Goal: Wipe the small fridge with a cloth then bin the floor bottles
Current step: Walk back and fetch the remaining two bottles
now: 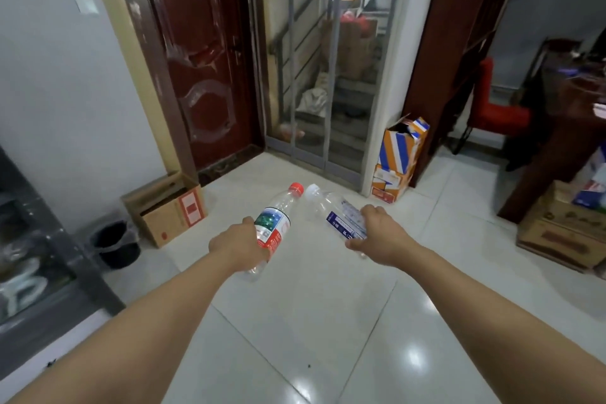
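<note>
While both arms extend forward over the white tiled floor (328, 321), each hand carries one empty plastic bottle. The left hand (234, 244) has its grip closed around the lower body of the red-capped bottle (275, 226), which bears a green, white and red label and tilts with its cap pointing up and away from the person. The right hand (377, 234) has its grip closed around the lower part of the white-capped bottle (334, 210), which carries a blue and white label and tilts with its cap toward the red cap; the two caps lie just beside each other, and whether they touch cannot be told. Both bottles are held clear of the floor. At the left, near the wall, a black bin (114, 243) with a dark liner stands on the floor, just beside an open cardboard box (170, 210). The dark front of a glass-fronted cabinet (29, 256) fills the lower left edge. Ahead are a dark red door (200, 59) and a glazed door (324, 75) showing a stairwell. An orange, blue and white carton (398, 157) leans at the wall corner to the right, and further cardboard boxes (560, 233) stand at the far right near a red chair (495, 105).
</note>
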The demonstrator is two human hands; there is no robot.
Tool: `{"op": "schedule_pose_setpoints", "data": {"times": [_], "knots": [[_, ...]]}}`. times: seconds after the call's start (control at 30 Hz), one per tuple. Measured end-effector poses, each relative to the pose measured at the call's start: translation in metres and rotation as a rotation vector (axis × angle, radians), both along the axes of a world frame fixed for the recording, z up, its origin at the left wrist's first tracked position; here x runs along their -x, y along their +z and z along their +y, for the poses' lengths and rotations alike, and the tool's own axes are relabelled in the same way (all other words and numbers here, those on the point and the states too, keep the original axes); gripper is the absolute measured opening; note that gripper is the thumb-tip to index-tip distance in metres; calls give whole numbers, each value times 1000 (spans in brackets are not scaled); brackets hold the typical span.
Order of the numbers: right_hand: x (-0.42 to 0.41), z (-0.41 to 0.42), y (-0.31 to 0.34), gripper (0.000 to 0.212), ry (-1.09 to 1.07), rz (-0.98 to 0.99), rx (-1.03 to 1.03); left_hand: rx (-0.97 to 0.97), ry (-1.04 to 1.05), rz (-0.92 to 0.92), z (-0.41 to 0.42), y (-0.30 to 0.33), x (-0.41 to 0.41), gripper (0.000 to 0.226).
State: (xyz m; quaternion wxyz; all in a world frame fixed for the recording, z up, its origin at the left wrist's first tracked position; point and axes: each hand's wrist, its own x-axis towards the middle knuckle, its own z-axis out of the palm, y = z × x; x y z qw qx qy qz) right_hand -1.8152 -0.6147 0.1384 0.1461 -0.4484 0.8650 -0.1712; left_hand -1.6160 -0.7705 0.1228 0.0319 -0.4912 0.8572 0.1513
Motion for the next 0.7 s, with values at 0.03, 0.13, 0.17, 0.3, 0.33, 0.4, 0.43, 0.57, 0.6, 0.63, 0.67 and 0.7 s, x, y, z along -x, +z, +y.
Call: {"op": "schedule_pose_setpoints", "data": {"times": [0.03,0.13,0.17,0.3,0.33,0.4,0.43,0.57,0.6,0.63,0.67,0.7], "knots": [[15,-14,1,64,1,-2,6,5,-2,1,-13,2,14,60],[62,-62,-1,64,28,1,28,10,10,-5,-57,5,56,63],[79,-80,-3,63,43,11,33,28,19,-14,-71,6,71,62],[157,-157,-8,64,108,47,48,58,97,-25,-131,6,135,61],[177,-177,-9,64,130,48,49,48,129,-14,-145,5,150,61],[218,-217,-9,62,187,55,41,30,194,3,-175,4,182,62],[237,-236,-8,61,214,55,29,25,219,-4,-188,4,196,64],[297,-313,-2,60,305,54,17,64,285,-43,-239,6,248,63],[308,-332,-1,61,328,47,11,82,295,-64,-252,6,258,62],[317,-351,-2,61,351,37,6,98,311,-82,-265,5,267,61],[326,-370,-4,62,374,31,1,111,332,-98,-280,3,275,60],[334,-390,-6,63,396,28,-4,117,354,-112,-296,1,283,59]]}}
